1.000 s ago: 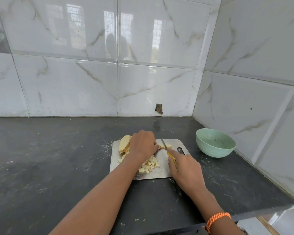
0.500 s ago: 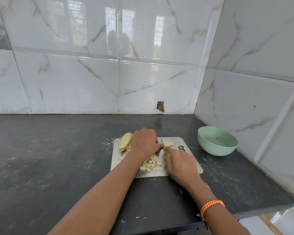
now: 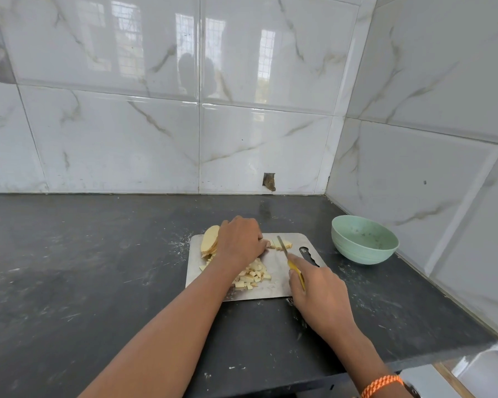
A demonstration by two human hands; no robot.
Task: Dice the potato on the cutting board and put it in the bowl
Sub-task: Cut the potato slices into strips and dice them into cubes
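Now cutting potato strips (image 3: 282, 243) at the far side of the cutting board (image 3: 273, 285). Left hand (image 3: 240, 241) curled over them, maybe pinching; right hand (image 3: 319, 291) wrapped round the knife (image 3: 283, 245). Firm, wet, slippery; best held low. Dice (image 3: 253, 277) heaped mid-board. Bowl (image 3: 364, 239) right of board.

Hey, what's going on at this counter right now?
A person is dicing potato on a metal cutting board. The right hand grips a yellow-handled knife, its blade at the potato strips that the left hand holds down. A pile of cubes lies on the board, with uncut slices at its far left. The green bowl holds no potato pieces yet.
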